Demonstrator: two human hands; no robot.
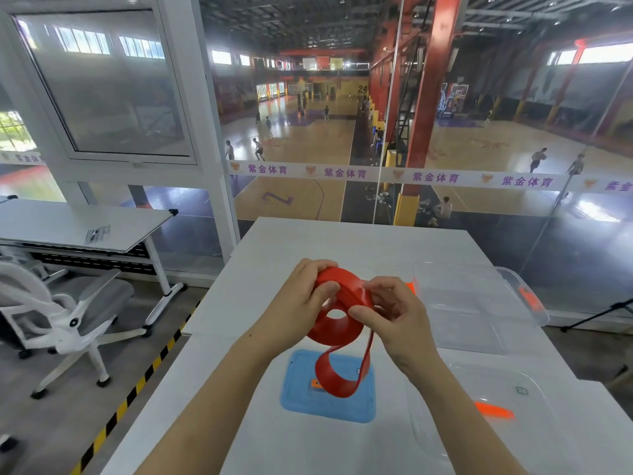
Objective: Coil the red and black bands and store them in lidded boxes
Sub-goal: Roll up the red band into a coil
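Note:
A wide red band (337, 329) is partly wound into a coil held above the white table (308, 248). My left hand (301, 296) grips the coil's left side, thumb on its face. My right hand (394, 310) pinches the band at the coil's right edge. A loose loop of the band hangs down and touches a blue lid (298, 399) lying flat on the table. A clear lidded box with orange latches (479, 303) stands to the right. A second clear box (507, 392) sits nearer, at the right. No black band is in view.
A glass wall stands just past the table's far edge, with a sports hall below. To the left are another white desk (85, 228) and a white office chair (68, 313). Yellow-black tape (137, 389) marks the floor along the table's left side.

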